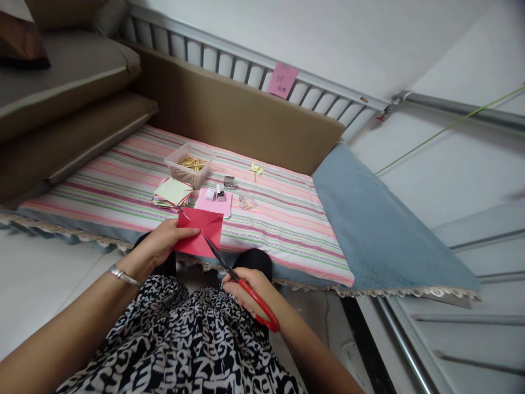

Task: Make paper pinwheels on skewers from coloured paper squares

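My left hand [166, 239] grips a square of red paper [207, 244] by its left side, thumb on top. Cuts or creases run inward from the paper's upper corners. My right hand [248, 290] is closed around red-handled scissors [260, 307]. Their dark blades point up and left, with the tips at the middle of the red paper; whether the blades are apart is hard to see. Just beyond the paper lie a stack of coloured paper squares [172, 192] and a pink paper pad [221, 207] with small white boxes [210, 195] on it.
A clear plastic tub [192, 178] of thin wooden sticks stands farther back. Near it are a small open box [228, 182], a little clear container [246, 202] and a yellow paper pinwheel [256, 169]. Folded cushions [61, 82] are piled at left. A pink note [283, 80] hangs on the rail.
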Tool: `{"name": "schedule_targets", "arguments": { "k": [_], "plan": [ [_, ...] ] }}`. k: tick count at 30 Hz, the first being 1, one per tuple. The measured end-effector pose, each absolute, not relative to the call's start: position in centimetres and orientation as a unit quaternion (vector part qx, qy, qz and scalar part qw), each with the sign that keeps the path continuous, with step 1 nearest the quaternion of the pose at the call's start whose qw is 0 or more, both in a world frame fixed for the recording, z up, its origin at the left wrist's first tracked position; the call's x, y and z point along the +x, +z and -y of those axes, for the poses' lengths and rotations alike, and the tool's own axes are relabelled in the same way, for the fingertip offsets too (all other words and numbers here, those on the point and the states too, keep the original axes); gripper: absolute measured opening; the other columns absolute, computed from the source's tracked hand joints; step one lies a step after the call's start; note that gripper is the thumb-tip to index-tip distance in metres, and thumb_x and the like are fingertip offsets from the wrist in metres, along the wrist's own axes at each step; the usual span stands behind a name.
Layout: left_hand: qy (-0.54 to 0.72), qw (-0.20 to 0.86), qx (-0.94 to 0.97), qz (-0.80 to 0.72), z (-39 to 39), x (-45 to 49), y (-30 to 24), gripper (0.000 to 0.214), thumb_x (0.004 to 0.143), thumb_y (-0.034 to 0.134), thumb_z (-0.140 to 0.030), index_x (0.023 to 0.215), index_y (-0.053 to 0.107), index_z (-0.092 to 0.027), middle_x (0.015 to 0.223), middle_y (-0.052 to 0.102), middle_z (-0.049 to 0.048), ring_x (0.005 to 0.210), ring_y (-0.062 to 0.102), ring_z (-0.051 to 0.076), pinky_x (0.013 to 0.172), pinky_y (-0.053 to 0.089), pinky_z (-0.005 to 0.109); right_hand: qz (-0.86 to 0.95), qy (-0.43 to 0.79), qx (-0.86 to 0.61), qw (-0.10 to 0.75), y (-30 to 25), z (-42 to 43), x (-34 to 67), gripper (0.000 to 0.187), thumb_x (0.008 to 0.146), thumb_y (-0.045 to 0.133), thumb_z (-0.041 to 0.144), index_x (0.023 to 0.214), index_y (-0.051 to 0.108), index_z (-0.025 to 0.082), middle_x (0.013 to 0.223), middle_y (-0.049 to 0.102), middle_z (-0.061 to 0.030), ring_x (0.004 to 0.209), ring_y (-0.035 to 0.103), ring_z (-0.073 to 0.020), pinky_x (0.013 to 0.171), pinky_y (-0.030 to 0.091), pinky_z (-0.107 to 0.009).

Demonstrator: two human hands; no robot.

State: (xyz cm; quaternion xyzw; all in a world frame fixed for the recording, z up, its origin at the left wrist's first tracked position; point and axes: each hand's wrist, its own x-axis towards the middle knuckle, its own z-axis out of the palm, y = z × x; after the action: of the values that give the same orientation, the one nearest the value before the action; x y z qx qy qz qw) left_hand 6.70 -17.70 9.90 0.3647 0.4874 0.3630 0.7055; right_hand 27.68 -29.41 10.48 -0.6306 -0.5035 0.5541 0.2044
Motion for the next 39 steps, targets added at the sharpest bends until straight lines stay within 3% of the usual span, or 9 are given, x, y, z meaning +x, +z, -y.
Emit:
{"name": "schedule_targets", "arguments": {
  "k": [10, 17, 21, 24, 26, 28, 33, 36, 39],
  "plan": [
    [0.368, 0.705, 0.364, -0.485, 17.7, 6.6, 9.8, 0.031, 0.052, 0.084, -0.022, 0.078, 0.072, -0.012, 0.070, 0.075, 0.0075, 0.058, 0.066, 0.019, 0.059, 0.051, 0.028, 0.523, 0.561, -0.605, 0.214, 10.5, 29.2, 27.9, 0.024, 0.078, 0.069, 0.040, 0.090, 0.067, 0.019, 0.051, 0.045, 0.0071, 0.042, 0.041, -0.0060, 0.042, 0.033, -0.018],
    [0.371, 0.702, 0.359, -0.490, 17.3, 6.4, 9.5, 0.026, 0.053, 0.084, -0.021, 0.075, 0.072, -0.012, 0.069, 0.075, 0.0073, 0.057, 0.066, 0.017, 0.058, 0.051, 0.026, 0.593, 0.499, -0.599, 0.203, 9.8, 29.3, 28.2, 0.015, 0.079, 0.065, 0.030, 0.087, 0.069, 0.018, 0.057, 0.050, 0.0045, 0.051, 0.046, -0.0083, 0.048, 0.035, -0.019],
    [0.359, 0.685, 0.373, -0.513, 16.6, 5.8, 9.1, 0.026, 0.053, 0.084, -0.023, 0.072, 0.071, -0.011, 0.069, 0.075, 0.0095, 0.058, 0.066, 0.019, 0.058, 0.051, 0.027, 0.611, 0.484, -0.594, 0.199, 8.7, 29.8, 29.4, 0.029, 0.081, 0.057, 0.020, 0.109, 0.063, 0.020, 0.061, 0.053, 0.0048, 0.050, 0.051, -0.0099, 0.050, 0.041, -0.020],
    [0.325, 0.683, 0.401, -0.517, 16.6, 5.7, 8.8, 0.028, 0.052, 0.084, -0.023, 0.073, 0.072, -0.010, 0.069, 0.075, 0.0107, 0.057, 0.066, 0.019, 0.057, 0.050, 0.027, 0.630, 0.446, -0.576, 0.270, 8.7, 29.5, 30.4, 0.048, 0.077, 0.053, 0.011, 0.124, 0.052, 0.022, 0.086, 0.065, -0.0018, 0.075, 0.065, -0.0146, 0.073, 0.051, -0.027],
    [0.287, 0.696, 0.421, -0.506, 16.9, 6.0, 8.6, 0.028, 0.053, 0.084, -0.024, 0.074, 0.072, -0.010, 0.069, 0.075, 0.0103, 0.056, 0.066, 0.019, 0.057, 0.051, 0.028, 0.656, 0.390, -0.563, 0.319, 9.4, 28.8, 30.7, 0.050, 0.077, 0.056, 0.012, 0.126, 0.050, 0.023, 0.109, 0.064, -0.0065, 0.100, 0.062, -0.0180, 0.093, 0.046, -0.033],
    [0.245, 0.717, 0.436, -0.485, 17.3, 6.6, 8.3, 0.027, 0.053, 0.083, -0.023, 0.074, 0.073, -0.010, 0.070, 0.075, 0.0097, 0.057, 0.067, 0.020, 0.060, 0.051, 0.029, 0.661, 0.350, -0.564, 0.350, 10.4, 27.8, 30.5, 0.050, 0.079, 0.062, 0.019, 0.127, 0.048, 0.023, 0.120, 0.060, -0.0082, 0.110, 0.057, -0.0204, 0.100, 0.041, -0.037],
    [0.168, 0.756, 0.471, -0.422, 18.2, 7.9, 8.0, 0.029, 0.056, 0.083, -0.021, 0.081, 0.075, -0.010, 0.075, 0.077, 0.0099, 0.062, 0.068, 0.020, 0.064, 0.052, 0.028, 0.654, 0.372, -0.552, 0.360, 11.2, 24.8, 28.8, 0.054, 0.075, 0.067, 0.023, 0.126, 0.049, 0.024, 0.097, 0.061, -0.0020, 0.086, 0.059, -0.0158, 0.081, 0.047, -0.030],
    [0.164, 0.766, 0.468, -0.409, 18.3, 7.9, 8.1, 0.030, 0.057, 0.083, -0.021, 0.084, 0.075, -0.010, 0.077, 0.077, 0.0108, 0.064, 0.069, 0.020, 0.065, 0.052, 0.027, 0.644, 0.415, -0.537, 0.353, 10.1, 23.4, 27.9, 0.052, 0.073, 0.063, 0.017, 0.123, 0.051, 0.025, 0.073, 0.051, 0.0059, 0.061, 0.048, -0.0099, 0.063, 0.042, -0.023],
    [0.185, 0.791, 0.432, -0.391, 18.1, 7.2, 7.9, 0.027, 0.064, 0.082, -0.026, 0.084, 0.075, -0.009, 0.080, 0.077, 0.0125, 0.066, 0.069, 0.019, 0.067, 0.052, 0.026, 0.594, 0.457, -0.527, 0.400, 8.8, 22.7, 27.6, 0.049, 0.071, 0.063, 0.018, 0.119, 0.052, 0.024, 0.068, 0.042, 0.0080, 0.056, 0.041, -0.0085, 0.056, 0.036, -0.021]
  ]
}}
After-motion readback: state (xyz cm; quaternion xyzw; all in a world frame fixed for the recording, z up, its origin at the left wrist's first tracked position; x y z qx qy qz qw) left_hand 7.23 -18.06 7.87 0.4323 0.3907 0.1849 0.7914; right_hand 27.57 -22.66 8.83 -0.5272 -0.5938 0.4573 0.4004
